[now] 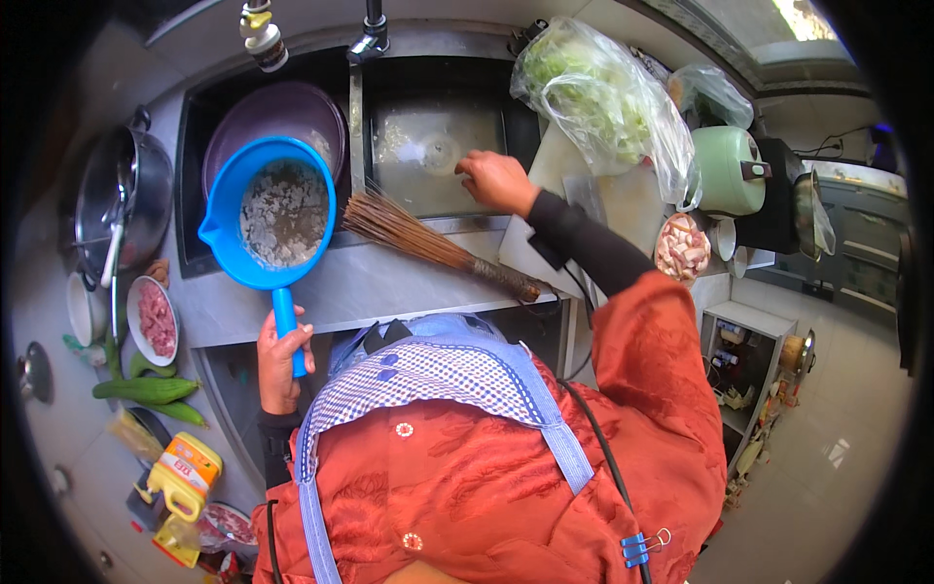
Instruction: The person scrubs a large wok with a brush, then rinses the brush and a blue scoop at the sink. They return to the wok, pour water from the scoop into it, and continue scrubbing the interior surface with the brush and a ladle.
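My left hand (pixel 281 365) grips the handle of a blue plastic water ladle (pixel 271 277), which holds murky water with whitish bits floating in it. The ladle is over the left sink basin and hides part of a purple plastic basin (pixel 241 117). Over the right sink basin (pixel 474 120), my right hand (pixel 500 181) hangs with loosely bent fingers and nothing visible in them. Shallow water and pale scraps lie around the drain (pixel 440 152) there. A bamboo wok brush (pixel 430 248) rests across the sink's front rim, its bristles toward the divider.
Bagged leafy greens (pixel 591 95) lie on a white cutting board (pixel 631 212) at right, near cut meat (pixel 683 248) and a green rice cooker (pixel 726 171). Leftward are a wok (pixel 153 190), a bowl of minced meat (pixel 155 321), green gourds (pixel 146 390) and an oil jug (pixel 186 467). A faucet (pixel 370 44) overhangs the sink.
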{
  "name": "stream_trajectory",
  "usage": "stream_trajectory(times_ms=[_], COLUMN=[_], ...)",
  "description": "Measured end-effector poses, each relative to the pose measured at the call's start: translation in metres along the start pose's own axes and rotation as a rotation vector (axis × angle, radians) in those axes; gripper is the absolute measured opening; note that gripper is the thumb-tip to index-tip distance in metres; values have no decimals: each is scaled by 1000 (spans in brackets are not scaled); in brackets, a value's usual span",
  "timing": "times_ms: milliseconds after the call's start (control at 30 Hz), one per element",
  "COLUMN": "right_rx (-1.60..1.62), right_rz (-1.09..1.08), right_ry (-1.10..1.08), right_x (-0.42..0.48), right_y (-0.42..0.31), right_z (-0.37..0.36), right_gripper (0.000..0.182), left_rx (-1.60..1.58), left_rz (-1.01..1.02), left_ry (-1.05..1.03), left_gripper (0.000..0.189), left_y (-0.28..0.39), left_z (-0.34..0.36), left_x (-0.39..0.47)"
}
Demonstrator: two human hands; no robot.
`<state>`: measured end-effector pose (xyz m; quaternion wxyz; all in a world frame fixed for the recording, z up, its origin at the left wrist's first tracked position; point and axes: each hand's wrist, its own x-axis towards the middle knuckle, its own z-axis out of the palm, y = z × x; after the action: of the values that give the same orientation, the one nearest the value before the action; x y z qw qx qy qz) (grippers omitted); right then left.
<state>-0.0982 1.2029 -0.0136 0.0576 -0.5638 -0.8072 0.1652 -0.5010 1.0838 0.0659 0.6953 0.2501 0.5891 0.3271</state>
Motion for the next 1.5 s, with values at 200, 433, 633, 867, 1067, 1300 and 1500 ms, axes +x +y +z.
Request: stream_trajectory(times_ms=[200,433,633,867,1067,1300,1500], right_rx=[-141,-121,-43,16,-59,-47,-71], right_rz=[154,166,271,253,312,361,371], right_ry=[-451,-355,-391,-269,-287,-299,-41], right_x=[87,110,119,132,141,143,139], right_y=[61,79,87,91,90,82,82], right_z=[94,165,170,181,184,161,168], right_gripper=[43,33,29,22,24,34,44], left_rx=[-11,-29,-52,-60,-39,-40,-37], left_rz=[-33,-53,-54,-75,-83,-99,-105], left_ry=[35,113,156,169,176,174,191], left_gripper=[34,35,36,38,41,41,41], left_y=[8,10,15,28,30,31,32], left_z=[-4,-4,-1,8,10,14,14], left_x=[4,10,17,20,21,22,22])
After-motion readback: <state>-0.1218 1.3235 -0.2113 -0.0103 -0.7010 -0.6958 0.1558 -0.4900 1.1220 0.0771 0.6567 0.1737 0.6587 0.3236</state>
